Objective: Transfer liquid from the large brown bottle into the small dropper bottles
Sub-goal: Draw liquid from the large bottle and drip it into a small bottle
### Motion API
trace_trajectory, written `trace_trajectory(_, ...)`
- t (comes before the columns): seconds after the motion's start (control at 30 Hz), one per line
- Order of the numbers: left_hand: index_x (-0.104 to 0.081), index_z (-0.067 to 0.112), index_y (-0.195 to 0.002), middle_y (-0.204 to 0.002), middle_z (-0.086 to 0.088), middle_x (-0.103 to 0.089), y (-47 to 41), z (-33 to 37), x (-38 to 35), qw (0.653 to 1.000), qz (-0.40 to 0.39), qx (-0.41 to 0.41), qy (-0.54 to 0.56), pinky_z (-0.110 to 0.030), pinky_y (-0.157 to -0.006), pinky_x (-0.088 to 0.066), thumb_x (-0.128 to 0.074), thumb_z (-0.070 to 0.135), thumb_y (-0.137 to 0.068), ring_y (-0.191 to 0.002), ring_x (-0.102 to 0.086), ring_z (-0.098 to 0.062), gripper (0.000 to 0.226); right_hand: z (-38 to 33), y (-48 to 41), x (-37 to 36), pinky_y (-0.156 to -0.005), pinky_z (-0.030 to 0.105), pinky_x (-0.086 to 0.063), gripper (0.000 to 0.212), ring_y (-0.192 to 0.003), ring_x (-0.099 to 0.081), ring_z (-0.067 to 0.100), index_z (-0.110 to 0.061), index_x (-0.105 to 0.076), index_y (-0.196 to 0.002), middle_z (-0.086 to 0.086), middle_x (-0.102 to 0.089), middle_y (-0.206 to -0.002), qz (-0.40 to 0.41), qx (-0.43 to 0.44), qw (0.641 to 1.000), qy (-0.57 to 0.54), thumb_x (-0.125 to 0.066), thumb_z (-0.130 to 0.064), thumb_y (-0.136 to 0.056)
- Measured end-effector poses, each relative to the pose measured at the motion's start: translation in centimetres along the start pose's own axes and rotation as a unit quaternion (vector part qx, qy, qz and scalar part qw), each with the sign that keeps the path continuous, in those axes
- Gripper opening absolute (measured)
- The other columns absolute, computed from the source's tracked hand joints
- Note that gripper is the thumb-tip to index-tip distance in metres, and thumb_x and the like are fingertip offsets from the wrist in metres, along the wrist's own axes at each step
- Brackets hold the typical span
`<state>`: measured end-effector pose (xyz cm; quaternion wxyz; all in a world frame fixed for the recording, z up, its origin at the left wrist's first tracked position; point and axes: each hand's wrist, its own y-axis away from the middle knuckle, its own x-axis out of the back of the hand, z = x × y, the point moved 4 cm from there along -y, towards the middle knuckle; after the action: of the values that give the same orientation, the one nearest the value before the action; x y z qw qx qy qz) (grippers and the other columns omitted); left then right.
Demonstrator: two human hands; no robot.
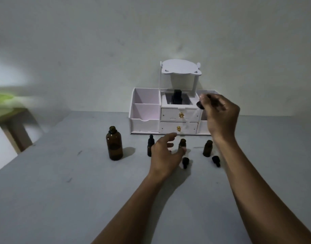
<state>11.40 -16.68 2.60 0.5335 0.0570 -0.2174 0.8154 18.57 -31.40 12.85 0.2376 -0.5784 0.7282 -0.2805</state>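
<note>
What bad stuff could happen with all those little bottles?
The right hand holds a dropper high, so liquid might drip onto the table. The left hand crowds the open middle bottle and might tip it. The large brown bottle stands uncapped, so a bump could spill it.

Big brown bottle [114,144] stands upright on the table, left of the rest, uncapped, neck open; liquid level can't be told. Three small dropper bottles, brown glass, upright in a rough row to its right. Left small bottle [150,146] capped with black dropper top. Middle small bottle [182,143] open, partly hidden behind the left hand's fingers. Right small bottle [207,148] open, standing apart. Two black dropper caps lie on the table: one cap [185,162] just in front of the middle bottle, the other cap [216,161] in front of the right bottle. A dropper [200,105] with black top is held up in the air, its clear glass tube slanting down toward the middle bottle.
</note>
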Motion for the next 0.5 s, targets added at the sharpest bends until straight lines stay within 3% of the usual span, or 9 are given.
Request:
trace_trajectory(0.13, -0.065, 0.026, -0.126, -0.118, 0.012, -0.067, 1.8, 2.3, 5.1, 0.992, 0.085, -0.094, 0.019, -0.015, -0.077, -0.057, -0.075, 0.023, -0.088, -0.097, -0.067, 0.001, 0.039, -1.6, -0.1, -1.5, -0.082, 0.047, -0.061, 0.022, -0.086, -0.074, 0.022, -0.013, -0.076, -0.094, 0.006, -0.077, -0.089, -0.007, -0.017, 0.997, -0.072, -0.078, -0.032, -0.083)
trace_trajectory(0.23, -0.073, 0.019, -0.107, -0.092, 0.007, -0.073, 2.2, 2.3, 10.9, 0.964, 0.221, -0.142, 0.039, -0.014, -0.062, -0.054, -0.074, 0.013, -0.089, -0.073, -0.068, -0.003, 0.019, -3.6, 0.3, -3.8, -0.075, 0.028, -0.061, 0.020, -0.077, -0.073, 0.008, -0.008, -0.076, -0.092, -0.010, -0.076, -0.078, -0.041, -0.016, 0.994, -0.104, -0.081, -0.023, -0.081)
trace_trajectory(0.33, -0.075, 0.016, -0.100, -0.082, 0.004, -0.072, 1.4, 0.3, 16.0, 0.940, 0.317, -0.106, 0.071, -0.024, -0.060, -0.052, -0.072, 0.009, -0.086, -0.065, -0.065, -0.003, 0.016, -5.1, 0.8, -6.6, -0.065, 0.017, -0.056, 0.013, -0.066, -0.071, 0.002, -0.006, -0.074, -0.090, -0.015, -0.074, -0.068, -0.083, -0.023, 0.983, -0.161, -0.080, -0.012, -0.080)
trace_trajectory(0.4, -0.074, 0.015, -0.104, -0.090, 0.002, -0.073, 0.3, -1.8, 18.1, 0.945, 0.308, -0.070, 0.080, -0.027, -0.066, -0.053, -0.074, 0.013, -0.083, -0.075, -0.067, -0.002, 0.021, -5.9, 1.4, -8.6, -0.066, 0.019, -0.057, 0.012, -0.066, -0.071, 0.005, -0.009, -0.074, -0.090, -0.011, -0.075, -0.070, -0.112, -0.031, 0.976, -0.183, -0.080, -0.012, -0.080)
trace_trajectory(0.5, -0.072, 0.015, -0.114, -0.107, -0.004, -0.074, -0.8, -4.8, 19.2, 0.965, 0.232, -0.027, 0.116, -0.037, -0.080, -0.056, -0.073, 0.028, -0.071, -0.096, -0.070, -0.017, 0.044, -6.5, 2.5, -11.4, -0.070, 0.025, -0.060, 0.009, -0.071, -0.073, 0.011, -0.011, -0.075, -0.090, -0.007, -0.075, -0.073, -0.136, -0.064, 0.964, -0.218, -0.079, -0.011, -0.082)
